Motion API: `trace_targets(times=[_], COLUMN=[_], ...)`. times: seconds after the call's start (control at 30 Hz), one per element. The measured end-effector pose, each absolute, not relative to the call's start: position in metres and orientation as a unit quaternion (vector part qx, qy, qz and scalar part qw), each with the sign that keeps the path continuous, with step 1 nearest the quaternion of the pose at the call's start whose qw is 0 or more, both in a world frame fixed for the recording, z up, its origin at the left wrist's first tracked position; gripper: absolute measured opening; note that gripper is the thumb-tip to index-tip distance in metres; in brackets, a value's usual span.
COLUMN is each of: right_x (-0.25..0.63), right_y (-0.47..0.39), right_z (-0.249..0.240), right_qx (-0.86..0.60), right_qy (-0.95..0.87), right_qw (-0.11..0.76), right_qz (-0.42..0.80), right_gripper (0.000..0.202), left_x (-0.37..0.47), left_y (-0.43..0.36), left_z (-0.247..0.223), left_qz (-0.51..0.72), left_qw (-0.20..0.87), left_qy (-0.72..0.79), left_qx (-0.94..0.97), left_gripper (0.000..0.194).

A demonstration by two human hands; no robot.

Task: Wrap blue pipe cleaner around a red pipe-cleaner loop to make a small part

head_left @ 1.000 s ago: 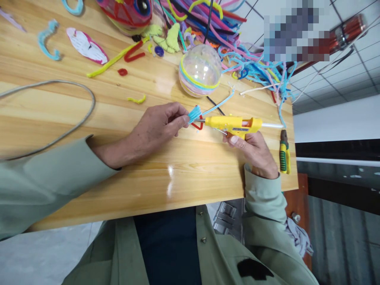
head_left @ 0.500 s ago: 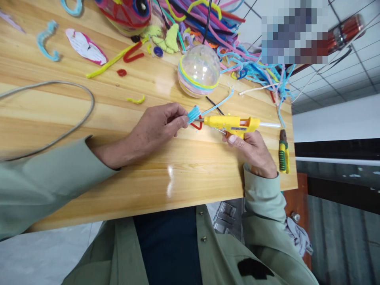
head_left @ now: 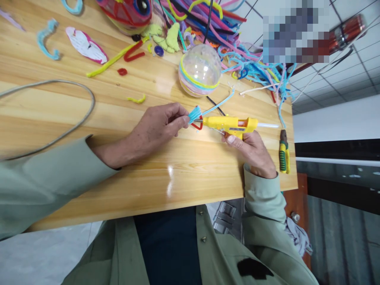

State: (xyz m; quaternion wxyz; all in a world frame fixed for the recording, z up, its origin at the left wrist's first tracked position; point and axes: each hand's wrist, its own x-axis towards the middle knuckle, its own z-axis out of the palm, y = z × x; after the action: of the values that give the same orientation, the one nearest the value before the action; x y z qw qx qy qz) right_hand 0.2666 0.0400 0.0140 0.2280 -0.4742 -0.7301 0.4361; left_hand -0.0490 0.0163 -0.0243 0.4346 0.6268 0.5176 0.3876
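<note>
Between the thumb and fingers of my left hand [head_left: 162, 123] is a small bundle of light-blue pipe cleaners [head_left: 195, 114], pinched at its lower left end. My right hand [head_left: 252, 150] is wrapped round the handle of a yellow glue gun [head_left: 228, 124], a clear glue stick [head_left: 268, 125] poking from its back. The gun's metal nozzle meets the blue bundle or lies just beside it; I cannot tell which. Under the nozzle a bent red pipe cleaner [head_left: 198, 126] shows partly. A loose blue pipe cleaner [head_left: 219, 103] lies just beyond the bundle.
Beyond my hands stands a clear plastic ball [head_left: 200, 69] with coloured bands. A tangle of pipe cleaners [head_left: 249, 59] spreads behind it. Pliers [head_left: 284, 152] lie near the right edge of the table [head_left: 190, 170]. A grey cable [head_left: 89, 93] loops at left, and a red decorated ball [head_left: 124, 16] sits at the back.
The glue gun has shifted very slightly left along the blue bundle. Both hands keep nearly the same place and grip.
</note>
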Motion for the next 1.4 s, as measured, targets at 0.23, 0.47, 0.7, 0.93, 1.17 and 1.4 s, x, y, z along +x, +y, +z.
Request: trace_targets(times=[0.23,0.47,0.7,0.93,1.17,1.4], right_x=[0.265,0.2662,0.2665,0.2677,0.2686,0.2696], right_y=[0.0384,0.0398,0.0405,0.0408,0.0391,0.0391], right_z=[0.0181,0.0154,0.0151,0.0139,0.0173,0.0135], right_qx=[-0.485,-0.469,-0.464,-0.468,-0.481,-0.465], right_qy=[-0.692,-0.727,-0.74,-0.739,-0.712,-0.732], right_qw=[0.258,0.232,0.22,0.221,0.243,0.234], right_qz=[0.469,0.445,0.433,0.432,0.45,0.44], right_gripper=[0.05,0.047,0.046,0.049,0.048,0.047], left_x=[-0.0477,-0.049,-0.0491,-0.049,-0.0483,-0.0486], left_y=[0.0168,0.0164,0.0168,0.0167,0.0171,0.0167], left_z=[-0.0233,-0.0244,-0.0246,-0.025,-0.0247,-0.023], left_qz=[0.386,0.389,0.387,0.383,0.391,0.385], left_qw=[0.43,0.432,0.428,0.428,0.433,0.425], left_qy=[0.52,0.514,0.514,0.515,0.514,0.518], left_qx=[0.629,0.631,0.635,0.637,0.629,0.634], left_gripper=[0.013,0.014,0.014,0.014,0.013,0.014])
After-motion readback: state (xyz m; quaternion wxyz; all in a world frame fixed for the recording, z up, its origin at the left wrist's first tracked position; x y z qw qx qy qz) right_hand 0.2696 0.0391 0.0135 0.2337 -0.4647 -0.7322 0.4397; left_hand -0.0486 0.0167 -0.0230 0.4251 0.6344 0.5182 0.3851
